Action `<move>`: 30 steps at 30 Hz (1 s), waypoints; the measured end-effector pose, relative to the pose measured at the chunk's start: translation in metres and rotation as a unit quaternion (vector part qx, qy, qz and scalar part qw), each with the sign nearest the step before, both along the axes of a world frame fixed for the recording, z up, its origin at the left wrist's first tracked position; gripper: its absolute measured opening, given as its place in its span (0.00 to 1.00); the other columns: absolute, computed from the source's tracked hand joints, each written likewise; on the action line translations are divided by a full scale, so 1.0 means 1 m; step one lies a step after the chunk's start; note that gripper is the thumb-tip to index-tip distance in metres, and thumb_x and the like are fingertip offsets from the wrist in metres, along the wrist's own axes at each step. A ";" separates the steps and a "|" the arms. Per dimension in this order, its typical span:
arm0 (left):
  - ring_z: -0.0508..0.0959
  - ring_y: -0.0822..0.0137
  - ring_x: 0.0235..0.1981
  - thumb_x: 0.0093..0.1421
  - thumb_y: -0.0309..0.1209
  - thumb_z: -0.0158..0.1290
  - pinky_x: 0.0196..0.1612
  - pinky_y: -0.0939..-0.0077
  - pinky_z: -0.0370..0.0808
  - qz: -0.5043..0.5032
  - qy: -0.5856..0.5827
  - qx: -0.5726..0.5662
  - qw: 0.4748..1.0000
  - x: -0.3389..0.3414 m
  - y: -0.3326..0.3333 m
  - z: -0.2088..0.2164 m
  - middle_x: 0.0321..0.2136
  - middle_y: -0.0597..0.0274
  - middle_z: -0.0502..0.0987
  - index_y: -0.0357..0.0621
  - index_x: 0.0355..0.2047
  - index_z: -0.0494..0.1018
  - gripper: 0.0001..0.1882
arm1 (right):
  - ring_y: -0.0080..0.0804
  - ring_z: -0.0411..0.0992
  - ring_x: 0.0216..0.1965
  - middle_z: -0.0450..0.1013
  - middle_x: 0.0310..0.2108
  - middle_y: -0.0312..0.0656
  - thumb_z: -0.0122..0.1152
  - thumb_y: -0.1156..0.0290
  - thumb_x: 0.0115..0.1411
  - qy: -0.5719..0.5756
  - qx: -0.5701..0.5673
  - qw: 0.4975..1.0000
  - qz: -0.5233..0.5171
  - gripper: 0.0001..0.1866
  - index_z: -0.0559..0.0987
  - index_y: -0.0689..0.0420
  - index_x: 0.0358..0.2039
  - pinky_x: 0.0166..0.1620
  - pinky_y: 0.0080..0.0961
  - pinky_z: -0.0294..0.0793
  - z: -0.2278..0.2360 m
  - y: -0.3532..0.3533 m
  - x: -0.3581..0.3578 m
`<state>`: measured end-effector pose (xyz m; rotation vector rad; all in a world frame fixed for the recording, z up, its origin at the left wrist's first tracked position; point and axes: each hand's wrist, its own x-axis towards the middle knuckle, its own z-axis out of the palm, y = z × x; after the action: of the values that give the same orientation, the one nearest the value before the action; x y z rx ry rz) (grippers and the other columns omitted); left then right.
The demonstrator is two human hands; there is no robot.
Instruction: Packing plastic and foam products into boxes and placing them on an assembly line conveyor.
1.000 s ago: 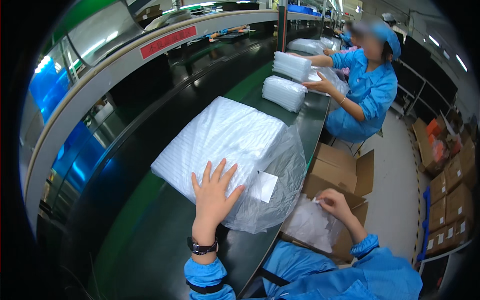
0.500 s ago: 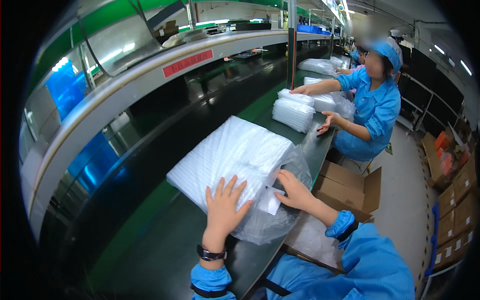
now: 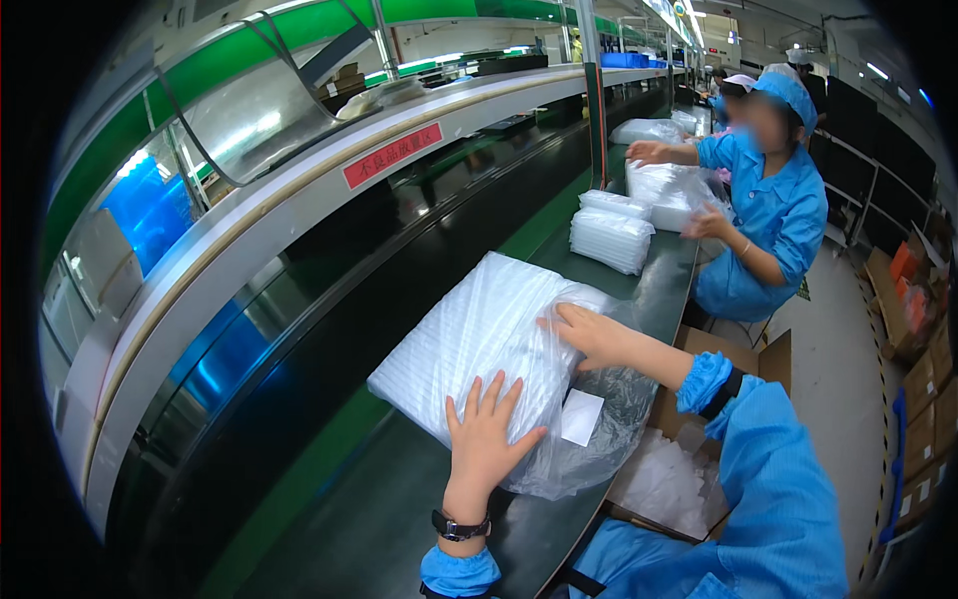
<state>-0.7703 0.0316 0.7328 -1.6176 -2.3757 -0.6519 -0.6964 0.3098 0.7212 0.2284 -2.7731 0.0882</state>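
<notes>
A wide white bundle with fine ridges, wrapped in a clear plastic bag (image 3: 454, 334), lies on the dark green bench in front of me. My left hand (image 3: 487, 429) rests on its near side, fingers spread over the film. Across the bag's right part, my right hand (image 3: 596, 335) lies with fingers stretched over the plastic; its fingertips press into the film. Loose, crumpled bag film spreads out to the right and near side. A small white card (image 3: 581, 416) sits on this loose film, between my two hands.
Farther along the bench (image 3: 519, 509) stand smaller wrapped white stacks (image 3: 611, 235). A co-worker in blue (image 3: 763, 200) handles a bagged bundle (image 3: 664, 190) there. Below the right edge, an open carton (image 3: 669, 479) holds white plastic material. A long shelf rail (image 3: 299, 195) runs along the left.
My right hand has moved from beside the white card up onto the bag film. The card now shows fully. My left hand stays on the bundle. The co-worker's hands have left the smaller stacks.
</notes>
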 end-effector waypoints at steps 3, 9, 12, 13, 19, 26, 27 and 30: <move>0.56 0.49 0.62 0.51 0.53 0.54 0.60 0.37 0.41 0.005 0.010 0.018 1.000 0.000 0.001 0.001 0.59 0.57 0.62 0.52 0.56 0.66 0.34 | 0.52 0.57 0.58 0.57 0.57 0.56 0.71 0.76 0.31 -0.049 0.029 0.995 0.087 0.55 0.54 0.59 0.63 0.60 0.40 0.57 0.001 0.000 -0.008; 0.53 0.48 0.64 0.51 0.46 0.55 0.62 0.41 0.40 -0.084 -0.074 -0.022 0.994 -0.005 0.002 0.004 0.60 0.60 0.62 0.52 0.58 0.64 0.33 | 0.49 0.49 0.65 0.50 0.63 0.54 0.73 0.71 0.29 -0.028 0.024 0.991 0.127 0.58 0.53 0.60 0.63 0.64 0.41 0.52 0.001 -0.002 -0.022; 0.52 0.46 0.64 0.49 0.46 0.56 0.62 0.42 0.41 -0.108 -0.074 -0.024 0.991 -0.007 0.002 0.005 0.61 0.57 0.60 0.51 0.59 0.62 0.36 | 0.45 0.42 0.67 0.46 0.65 0.52 0.74 0.64 0.31 -0.111 0.032 0.991 0.060 0.58 0.53 0.60 0.63 0.65 0.45 0.47 0.004 0.009 -0.033; 0.52 0.46 0.64 0.49 0.46 0.56 0.62 0.42 0.41 -0.108 -0.073 -0.028 0.991 -0.005 0.002 0.006 0.61 0.57 0.60 0.51 0.59 0.62 0.36 | 0.45 0.43 0.67 0.44 0.66 0.52 0.71 0.63 0.34 -0.116 0.049 0.990 0.063 0.57 0.50 0.59 0.64 0.65 0.47 0.44 -0.002 0.014 -0.036; 0.50 0.43 0.64 0.43 0.49 0.58 0.61 0.38 0.42 0.034 0.012 -0.019 0.999 0.000 0.006 0.000 0.62 0.51 0.56 0.49 0.60 0.59 0.43 | 0.46 0.48 0.65 0.52 0.62 0.52 0.69 0.62 0.38 -0.103 0.029 0.992 0.069 0.48 0.57 0.60 0.60 0.65 0.45 0.44 -0.016 0.016 -0.004; 0.51 0.46 0.64 0.40 0.50 0.59 0.61 0.39 0.43 0.046 0.002 -0.019 0.999 -0.007 0.006 -0.001 0.61 0.54 0.57 0.48 0.58 0.61 0.44 | 0.49 0.61 0.54 0.62 0.51 0.51 0.75 0.61 0.36 0.011 -0.151 0.987 0.058 0.44 0.64 0.60 0.53 0.59 0.41 0.57 0.037 -0.010 0.088; 0.51 0.46 0.64 0.40 0.49 0.59 0.61 0.40 0.43 0.050 0.005 -0.018 0.999 -0.007 0.004 -0.002 0.61 0.54 0.57 0.48 0.58 0.61 0.44 | 0.43 0.61 0.55 0.62 0.51 0.49 0.78 0.64 0.35 0.036 -0.218 0.975 0.028 0.47 0.61 0.60 0.55 0.58 0.34 0.59 0.051 -0.016 0.108; 0.52 0.46 0.64 0.39 0.48 0.59 0.62 0.40 0.43 0.046 0.003 -0.010 0.999 -0.004 0.003 -0.001 0.61 0.55 0.57 0.48 0.58 0.61 0.44 | 0.33 0.59 0.56 0.62 0.51 0.45 0.80 0.66 0.33 0.037 -0.528 0.846 0.070 0.52 0.57 0.59 0.57 0.58 0.30 0.60 0.073 -0.030 0.145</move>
<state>-0.7745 0.0350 0.7315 -1.5050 -2.4439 -0.6059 -0.5518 0.2795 0.7941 0.1215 -2.2042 1.5242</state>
